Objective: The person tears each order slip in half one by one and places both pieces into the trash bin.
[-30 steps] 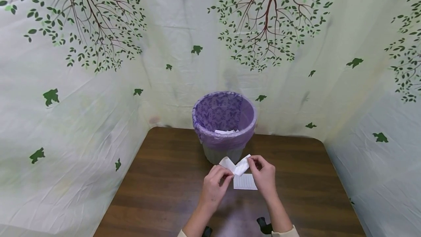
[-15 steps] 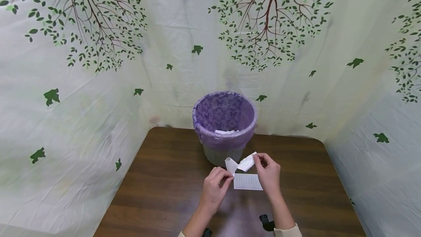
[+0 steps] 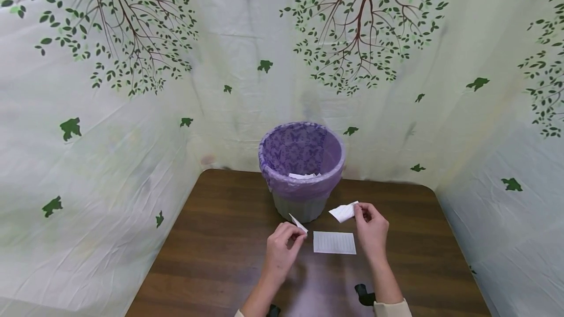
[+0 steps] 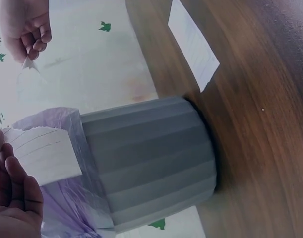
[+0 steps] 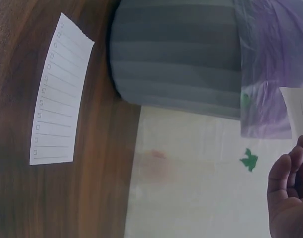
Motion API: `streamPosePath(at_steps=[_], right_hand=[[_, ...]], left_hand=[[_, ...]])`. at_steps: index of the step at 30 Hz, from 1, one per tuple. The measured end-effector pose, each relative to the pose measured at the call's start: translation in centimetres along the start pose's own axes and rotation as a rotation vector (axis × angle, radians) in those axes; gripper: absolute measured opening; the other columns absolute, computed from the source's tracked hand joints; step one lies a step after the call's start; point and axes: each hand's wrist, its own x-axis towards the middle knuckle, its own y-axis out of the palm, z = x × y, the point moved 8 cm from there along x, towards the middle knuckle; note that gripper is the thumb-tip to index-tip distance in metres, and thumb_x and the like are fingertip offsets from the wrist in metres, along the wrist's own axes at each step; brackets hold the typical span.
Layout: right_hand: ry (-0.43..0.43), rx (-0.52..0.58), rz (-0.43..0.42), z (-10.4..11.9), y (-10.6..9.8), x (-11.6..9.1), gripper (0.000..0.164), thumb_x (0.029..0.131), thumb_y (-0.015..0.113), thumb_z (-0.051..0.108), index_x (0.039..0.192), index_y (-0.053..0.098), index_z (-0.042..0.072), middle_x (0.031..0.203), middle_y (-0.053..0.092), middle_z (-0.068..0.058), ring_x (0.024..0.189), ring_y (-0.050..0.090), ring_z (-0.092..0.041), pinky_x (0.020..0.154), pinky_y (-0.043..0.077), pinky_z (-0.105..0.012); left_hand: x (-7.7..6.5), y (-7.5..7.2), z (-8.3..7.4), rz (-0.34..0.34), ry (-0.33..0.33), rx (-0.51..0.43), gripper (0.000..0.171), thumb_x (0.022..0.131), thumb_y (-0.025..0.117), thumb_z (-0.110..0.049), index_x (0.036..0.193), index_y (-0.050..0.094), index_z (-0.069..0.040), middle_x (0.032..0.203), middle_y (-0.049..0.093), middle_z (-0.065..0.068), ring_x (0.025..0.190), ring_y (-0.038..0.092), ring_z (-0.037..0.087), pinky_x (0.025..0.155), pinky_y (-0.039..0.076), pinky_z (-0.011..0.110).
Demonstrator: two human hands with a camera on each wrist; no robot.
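Between thumb and fingers, my left hand point(image 3: 278, 253) pinches a torn piece of lined paper point(image 3: 298, 223); its ragged edge shows in the left wrist view, where the paper piece point(image 4: 49, 153) is in front of the bin. My right hand point(image 3: 372, 231) pinches another crumpled-looking paper piece point(image 3: 343, 212) to the right, raised above the table. The two pieces are apart. On the table below and between the hands lies a flat lined paper sheet point(image 3: 335, 242) with small checkboxes and one ragged edge, seen in the right wrist view.
A grey ribbed bin point(image 3: 297, 206) with a purple liner point(image 3: 304, 187) stands just beyond the hands, white paper scraps point(image 3: 304, 176) inside it. The brown wooden table point(image 3: 211, 238) meets a leaf-printed cloth backdrop point(image 3: 229, 126) behind and at the sides.
The paper pieces, close together earlier, have been drawn apart. My right hand has moved right with its piece; my left hand has shifted slightly left. The sheet on the table is now uncovered.
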Motion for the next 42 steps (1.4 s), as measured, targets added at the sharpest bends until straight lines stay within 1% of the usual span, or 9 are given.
streamPosePath(at_steps=[7, 9, 14, 16, 21, 27, 34, 38, 42], right_hand=[[-0.003, 0.036, 0.031, 0.5, 0.1, -0.2, 0.008, 0.097, 0.073, 0.005, 0.096, 0.078, 0.0, 0.081, 0.075, -0.017, 0.065, 0.054, 0.001, 0.06, 0.043, -0.011], [-0.005, 0.046, 0.035, 0.7, 0.2, -0.3, 0.007, 0.097, 0.074, 0.005, 0.096, 0.078, 0.0, 0.081, 0.076, -0.017, 0.065, 0.055, 0.001, 0.061, 0.044, -0.011], [-0.025, 0.061, 0.039, 1.6, 0.3, -0.2, 0.007, 0.096, 0.075, 0.006, 0.096, 0.078, 0.0, 0.082, 0.076, -0.015, 0.065, 0.056, -0.001, 0.06, 0.044, -0.012], [-0.037, 0.071, 0.042, 2.2, 0.3, -0.1, 0.006, 0.096, 0.075, 0.005, 0.096, 0.078, 0.001, 0.081, 0.075, -0.014, 0.065, 0.055, -0.002, 0.06, 0.044, -0.012], [-0.083, 0.124, 0.047, 4.3, 0.4, 0.5, 0.005, 0.097, 0.075, 0.006, 0.097, 0.079, 0.002, 0.081, 0.074, -0.013, 0.065, 0.054, -0.004, 0.058, 0.042, -0.014], [-0.163, 0.185, 0.029, 6.9, 0.6, 1.5, 0.004, 0.097, 0.075, 0.005, 0.096, 0.079, 0.003, 0.08, 0.073, -0.012, 0.067, 0.055, -0.002, 0.061, 0.043, -0.012], [-0.208, 0.253, 0.027, 9.7, 1.6, 2.5, 0.003, 0.095, 0.075, 0.002, 0.096, 0.078, 0.0, 0.081, 0.073, -0.014, 0.068, 0.056, -0.001, 0.062, 0.044, -0.011], [-0.204, 0.294, 0.039, 10.6, 2.5, 3.3, 0.006, 0.096, 0.075, 0.004, 0.098, 0.078, 0.0, 0.085, 0.075, -0.018, 0.069, 0.056, -0.002, 0.063, 0.044, -0.01], [-0.192, 0.313, 0.054, 11.1, 3.3, 4.1, 0.008, 0.097, 0.075, 0.007, 0.099, 0.078, -0.001, 0.088, 0.076, -0.021, 0.07, 0.057, -0.003, 0.063, 0.044, -0.01]], left_hand=[[0.3, -0.3, 0.3, 0.0, -0.062, -0.028, 0.018, 0.083, 0.085, 0.005, 0.087, 0.076, -0.01, 0.084, 0.071, -0.001, 0.078, 0.066, 0.011, 0.072, 0.055, 0.015], [0.5, -0.4, 0.3, -0.008, -0.056, -0.034, 0.019, 0.083, 0.085, 0.006, 0.087, 0.076, -0.01, 0.083, 0.071, -0.001, 0.077, 0.066, 0.011, 0.071, 0.055, 0.015], [1.6, -1.1, -0.1, -0.038, -0.007, -0.049, 0.02, 0.083, 0.083, 0.008, 0.087, 0.076, -0.01, 0.082, 0.071, 0.0, 0.075, 0.066, 0.012, 0.071, 0.056, 0.017], [2.2, -1.5, -0.3, -0.045, 0.003, -0.054, 0.02, 0.083, 0.082, 0.008, 0.088, 0.076, -0.01, 0.082, 0.072, 0.0, 0.075, 0.066, 0.012, 0.071, 0.056, 0.019], [4.2, -2.5, -1.1, -0.051, -0.003, -0.057, 0.017, 0.086, 0.081, 0.005, 0.089, 0.076, -0.012, 0.084, 0.073, 0.0, 0.077, 0.067, 0.013, 0.072, 0.057, 0.022], [6.7, -3.4, -1.6, -0.07, 0.005, -0.058, 0.016, 0.088, 0.081, 0.003, 0.089, 0.076, -0.012, 0.084, 0.073, 0.0, 0.078, 0.07, 0.015, 0.074, 0.058, 0.022], [9.2, -4.0, -2.1, -0.075, 0.007, -0.071, 0.01, 0.092, 0.08, -0.004, 0.09, 0.075, -0.012, 0.087, 0.074, 0.001, 0.083, 0.07, 0.016, 0.081, 0.056, 0.019], [10.6, -4.3, -2.3, -0.079, 0.017, -0.07, 0.009, 0.093, 0.079, -0.004, 0.091, 0.075, -0.011, 0.09, 0.074, 0.002, 0.085, 0.07, 0.016, 0.08, 0.058, 0.023], [12.0, -4.7, -2.1, -0.087, 0.009, -0.08, 0.004, 0.095, 0.079, -0.008, 0.093, 0.075, -0.007, 0.091, 0.075, 0.003, 0.085, 0.07, 0.018, 0.078, 0.06, 0.035]])
